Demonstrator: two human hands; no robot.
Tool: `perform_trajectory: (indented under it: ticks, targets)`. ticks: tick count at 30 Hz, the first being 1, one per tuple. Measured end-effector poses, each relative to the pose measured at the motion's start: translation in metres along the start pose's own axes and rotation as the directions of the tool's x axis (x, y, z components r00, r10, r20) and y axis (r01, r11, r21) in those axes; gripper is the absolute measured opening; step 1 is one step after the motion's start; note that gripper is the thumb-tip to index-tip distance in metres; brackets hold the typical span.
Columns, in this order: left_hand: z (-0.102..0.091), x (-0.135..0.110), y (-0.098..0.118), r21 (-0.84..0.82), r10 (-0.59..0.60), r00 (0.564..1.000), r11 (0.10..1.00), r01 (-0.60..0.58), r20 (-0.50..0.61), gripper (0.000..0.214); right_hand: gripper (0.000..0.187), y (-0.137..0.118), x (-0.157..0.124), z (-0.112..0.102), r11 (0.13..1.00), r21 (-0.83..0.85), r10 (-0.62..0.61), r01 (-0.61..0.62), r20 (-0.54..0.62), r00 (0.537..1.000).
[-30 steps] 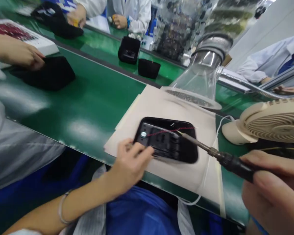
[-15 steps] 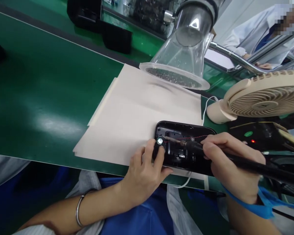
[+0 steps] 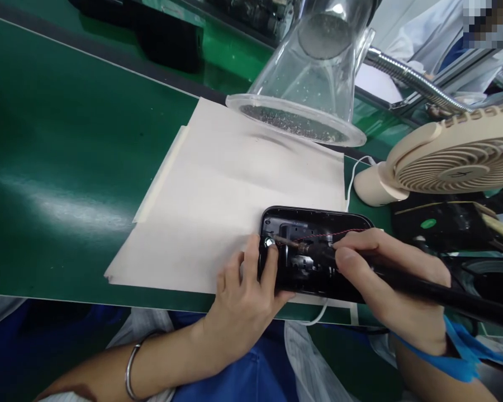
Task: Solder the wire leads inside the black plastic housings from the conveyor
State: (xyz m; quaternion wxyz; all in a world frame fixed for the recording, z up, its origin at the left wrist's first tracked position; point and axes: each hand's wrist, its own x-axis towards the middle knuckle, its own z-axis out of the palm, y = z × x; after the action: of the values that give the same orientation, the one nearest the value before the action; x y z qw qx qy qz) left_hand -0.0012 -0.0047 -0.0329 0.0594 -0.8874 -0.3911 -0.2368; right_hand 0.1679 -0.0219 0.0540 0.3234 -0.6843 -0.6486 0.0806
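A black plastic shell (image 3: 318, 222) with rounded corners lies on the white paper, its inside facing up. Thin red wires (image 3: 344, 231) run across it, and a small round silver part (image 3: 270, 242) sits near its left end. My left hand (image 3: 245, 296) grips the shell's near left corner, one fingertip pressing by the silver part and another at the left edge. My right hand (image 3: 396, 279) is closed pen-like round a soldering iron (image 3: 322, 254). The iron's tip reaches close to the silver part; whether they touch I cannot tell.
White paper (image 3: 218, 184) covers part of the green table (image 3: 67, 162). A clear fume hood (image 3: 305, 84) hangs over its far edge. At right stand a beige fan (image 3: 456, 167) and a black box (image 3: 419, 220). A person in white (image 3: 423, 33) is beyond.
The view has shifted slightly. A left fingertip has moved up onto the silver part, covering more of it. The soldering iron stays close to that part, moved slightly left with my right hand.
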Motion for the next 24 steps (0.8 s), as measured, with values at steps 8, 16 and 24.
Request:
perform_trajectory:
  ticks: [8, 16, 24]
  targets:
    - [-0.001, 0.002, 0.001, 0.059, -0.015, 0.999, 0.998, 0.013, 0.037, 0.038, 0.019, 0.002, 0.009, -0.007, 0.998, 0.006, -0.068, 0.068, 0.167, 0.984]
    - [-0.005, 0.003, -0.002, 0.069, 0.020, 0.998, 0.997, -0.024, 0.052, 0.039, 0.019, 0.007, 0.018, -0.010, 0.998, -0.010, -0.066, 0.070, 0.209, 0.976]
    - [-0.003, 0.001, -0.003, 0.048, 0.027, 0.998, 0.998, -0.030, 0.057, 0.044, 0.019, 0.013, 0.017, -0.012, 1.000, -0.003, -0.015, 0.016, 0.227, 0.974]
